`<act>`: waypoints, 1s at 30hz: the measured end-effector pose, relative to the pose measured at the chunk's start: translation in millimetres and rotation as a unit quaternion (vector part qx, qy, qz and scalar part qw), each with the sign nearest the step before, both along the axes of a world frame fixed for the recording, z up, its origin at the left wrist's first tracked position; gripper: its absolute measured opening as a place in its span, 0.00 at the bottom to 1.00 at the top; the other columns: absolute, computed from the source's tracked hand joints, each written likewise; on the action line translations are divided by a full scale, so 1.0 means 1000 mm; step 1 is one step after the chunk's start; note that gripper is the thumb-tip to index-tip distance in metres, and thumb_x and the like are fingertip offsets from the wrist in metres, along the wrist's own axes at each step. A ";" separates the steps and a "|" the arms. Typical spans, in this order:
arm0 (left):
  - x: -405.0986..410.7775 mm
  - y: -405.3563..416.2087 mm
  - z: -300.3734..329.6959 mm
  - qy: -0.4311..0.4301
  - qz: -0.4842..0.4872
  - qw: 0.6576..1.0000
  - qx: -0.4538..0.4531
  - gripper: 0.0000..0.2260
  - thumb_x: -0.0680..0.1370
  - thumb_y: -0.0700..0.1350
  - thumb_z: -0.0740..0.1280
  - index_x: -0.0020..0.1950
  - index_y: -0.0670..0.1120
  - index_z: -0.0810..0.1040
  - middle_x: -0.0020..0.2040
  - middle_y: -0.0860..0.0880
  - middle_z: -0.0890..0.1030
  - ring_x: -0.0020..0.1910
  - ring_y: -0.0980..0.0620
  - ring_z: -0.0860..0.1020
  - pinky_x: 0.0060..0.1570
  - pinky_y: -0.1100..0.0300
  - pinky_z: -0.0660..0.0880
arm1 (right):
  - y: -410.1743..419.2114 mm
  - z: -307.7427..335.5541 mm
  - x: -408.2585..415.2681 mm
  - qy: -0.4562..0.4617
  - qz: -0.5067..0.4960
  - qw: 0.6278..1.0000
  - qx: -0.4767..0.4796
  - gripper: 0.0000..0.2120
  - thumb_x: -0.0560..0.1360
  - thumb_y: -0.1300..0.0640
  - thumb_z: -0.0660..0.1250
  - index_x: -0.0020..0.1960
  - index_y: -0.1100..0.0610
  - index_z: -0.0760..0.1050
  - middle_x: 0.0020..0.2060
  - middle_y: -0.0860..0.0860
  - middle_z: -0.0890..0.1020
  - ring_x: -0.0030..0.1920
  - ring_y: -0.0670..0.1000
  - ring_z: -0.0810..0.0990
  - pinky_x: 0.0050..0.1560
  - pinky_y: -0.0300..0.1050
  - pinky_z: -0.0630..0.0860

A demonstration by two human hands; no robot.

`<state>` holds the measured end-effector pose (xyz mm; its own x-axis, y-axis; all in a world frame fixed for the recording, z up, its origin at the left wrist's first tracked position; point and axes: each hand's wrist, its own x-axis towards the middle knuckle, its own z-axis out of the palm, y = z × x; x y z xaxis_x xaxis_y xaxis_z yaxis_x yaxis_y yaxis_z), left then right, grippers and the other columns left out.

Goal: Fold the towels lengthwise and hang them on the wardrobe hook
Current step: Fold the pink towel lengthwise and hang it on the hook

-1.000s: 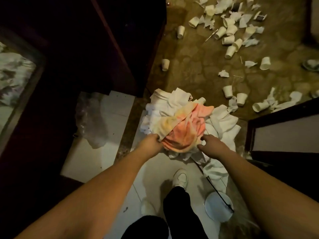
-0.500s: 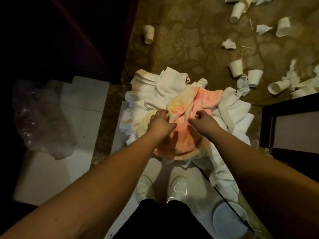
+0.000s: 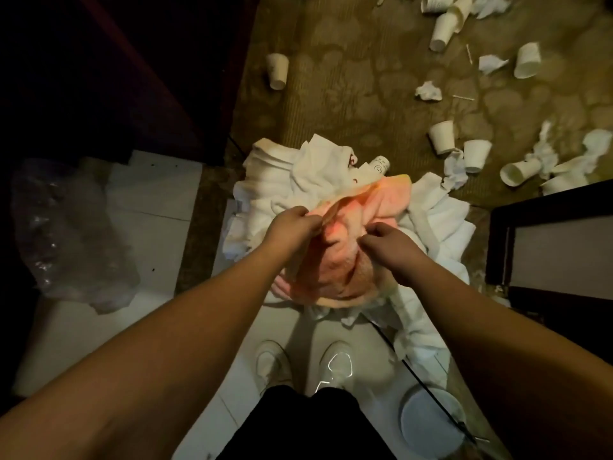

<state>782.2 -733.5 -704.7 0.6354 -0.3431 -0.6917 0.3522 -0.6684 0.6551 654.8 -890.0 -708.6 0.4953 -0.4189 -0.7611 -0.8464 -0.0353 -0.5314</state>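
A littered hotel-like room — patterned carpet (image 3: 358, 94), dark wardrobe (image 3: 139, 78), strewn paper cups (image 3: 442, 136)

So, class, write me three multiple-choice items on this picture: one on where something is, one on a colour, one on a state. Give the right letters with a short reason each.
1. Where does the pile of white towels lie?
A. on a bed
B. on the floor ahead of the person's shoes
C. in a basket

2. What colour is the towel being handled?
A. pink-orange
B. blue
C. black

3. How do the hands meet that towel?
A. both lie flat beside it
B. only one touches it
C. both pinch its cloth

Answers: 1 B, the pile spreads over tile and carpet beyond the white shoes. 2 A, it stands out pink-orange against the white pile. 3 C, the left hand and the right hand each have fingers curled on a fold.
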 end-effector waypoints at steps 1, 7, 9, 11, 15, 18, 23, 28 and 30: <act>0.004 0.001 0.018 0.025 0.021 0.999 -0.018 0.14 0.63 0.52 0.65 0.40 0.42 0.77 0.37 0.43 0.77 0.41 0.46 0.75 0.42 0.53 0.71 | 0.001 0.014 0.000 -0.011 -0.003 1.000 0.005 0.17 0.75 0.54 0.68 0.63 0.53 0.79 0.53 0.51 0.83 0.55 0.55 0.80 0.54 0.49 0.77; 0.012 0.011 0.145 0.062 0.042 0.991 -0.107 0.13 0.65 0.50 0.67 0.49 0.49 0.79 0.44 0.48 0.81 0.49 0.43 0.78 0.47 0.50 0.74 | 0.002 0.119 -0.003 -0.057 0.025 0.998 0.027 0.09 0.77 0.55 0.69 0.56 0.46 0.79 0.52 0.47 0.83 0.55 0.50 0.80 0.60 0.51 0.76; 0.009 0.016 0.193 0.060 0.039 0.989 -0.131 0.23 0.66 0.52 0.72 0.59 0.47 0.79 0.54 0.44 0.83 0.54 0.43 0.81 0.53 0.46 0.78 | 0.004 0.161 -0.004 -0.051 0.047 0.996 0.049 0.05 0.78 0.55 0.68 0.54 0.49 0.79 0.50 0.50 0.83 0.51 0.50 0.80 0.55 0.50 0.78; 0.006 0.022 0.242 0.054 0.037 0.986 -0.150 0.24 0.67 0.52 0.75 0.62 0.48 0.78 0.55 0.44 0.83 0.54 0.44 0.83 0.51 0.48 0.80 | 0.009 0.204 0.000 -0.059 0.061 0.995 0.060 0.03 0.80 0.55 0.67 0.52 0.51 0.79 0.48 0.52 0.83 0.47 0.51 0.81 0.49 0.47 0.78; -0.003 0.037 0.339 0.013 -0.012 0.986 -0.166 0.14 0.73 0.48 0.75 0.56 0.49 0.78 0.53 0.42 0.82 0.51 0.43 0.82 0.42 0.51 0.77 | 0.017 0.290 0.019 -0.129 0.137 0.981 -0.045 0.17 0.77 0.51 0.72 0.64 0.50 0.75 0.55 0.48 0.80 0.52 0.48 0.80 0.47 0.41 0.76; -0.009 0.053 0.416 0.017 -0.043 0.976 -0.211 0.12 0.71 0.44 0.74 0.51 0.48 0.77 0.50 0.38 0.79 0.50 0.40 0.80 0.48 0.49 0.72 | 0.026 0.360 0.036 -0.195 0.225 0.950 -0.096 0.36 0.74 0.56 0.76 0.77 0.54 0.64 0.68 0.54 0.72 0.65 0.50 0.74 0.61 0.43 0.72; -0.021 0.090 0.538 -0.050 -0.101 0.964 -0.240 0.09 0.77 0.34 0.69 0.53 0.43 0.73 0.48 0.43 0.77 0.46 0.49 0.78 0.42 0.61 0.75 | 0.053 0.466 0.061 -0.229 0.395 0.861 -0.224 0.41 0.72 0.50 0.77 0.79 0.51 0.62 0.76 0.56 0.65 0.76 0.58 0.63 0.74 0.60 0.63; -0.048 0.154 0.632 -0.123 -0.076 0.949 -0.280 0.12 0.68 0.43 0.76 0.47 0.48 0.76 0.45 0.48 0.80 0.46 0.51 0.80 0.43 0.60 0.77 | 0.111 0.536 0.050 -0.241 0.440 0.821 -0.273 0.15 0.74 0.47 0.72 0.59 0.51 0.81 0.61 0.52 0.79 0.64 0.56 0.75 0.66 0.57 0.71; -0.066 0.186 0.656 -0.149 -0.042 0.941 -0.300 0.15 0.64 0.47 0.76 0.48 0.49 0.77 0.44 0.50 0.81 0.45 0.52 0.81 0.44 0.60 0.78 | 0.139 0.551 0.033 -0.244 0.405 0.844 -0.254 0.15 0.74 0.46 0.72 0.58 0.50 0.81 0.54 0.50 0.83 0.58 0.54 0.80 0.61 0.54 0.75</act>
<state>716.5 -547.5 -48.5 0.7241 -0.6725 -0.1528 0.0555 -0.1640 0.9849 687.9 -751.1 -157.9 0.9782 -0.0029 -0.2076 -0.1194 -0.8256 -0.5514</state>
